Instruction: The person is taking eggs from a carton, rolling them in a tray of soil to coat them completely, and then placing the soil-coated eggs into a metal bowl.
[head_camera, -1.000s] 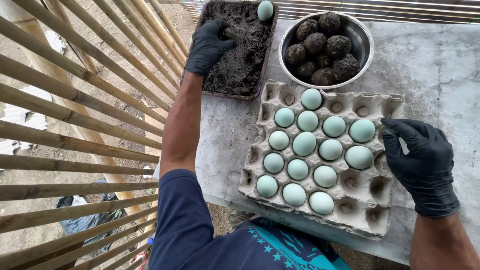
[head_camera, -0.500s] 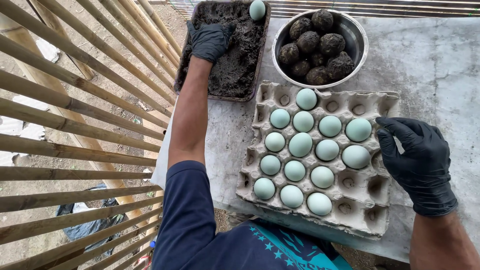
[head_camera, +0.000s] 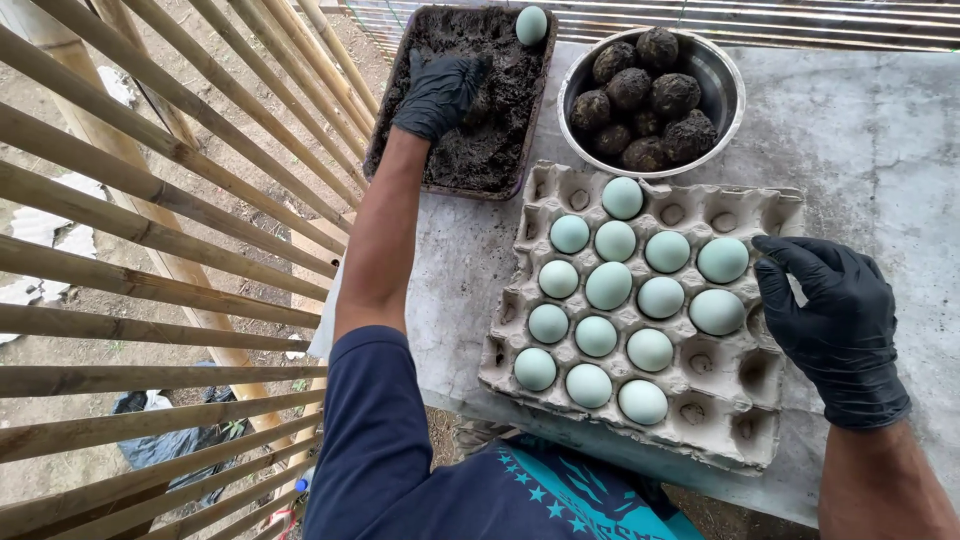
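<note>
A grey concrete table (head_camera: 880, 130) carries one cardboard egg tray (head_camera: 740, 410) holding thirteen pale green eggs (head_camera: 609, 285), just left of the gloved right hand (head_camera: 835, 325), whose spread fingers rest on the tray's edge, holding nothing. The gloved left hand (head_camera: 438, 92) presses, loosely curled, into one tray of dark mud (head_camera: 490, 150); a fourteenth egg (head_camera: 531, 25) lies beyond it. Right of it, one steel bowl (head_camera: 728, 75) holds about eight mud-coated balls (head_camera: 675, 95). Bamboo slats (head_camera: 150, 200) fence the left.

Black glove on left hand (head_camera: 438, 93) and right hand (head_camera: 838, 325); navy sleeve, teal star-print shirt.
</note>
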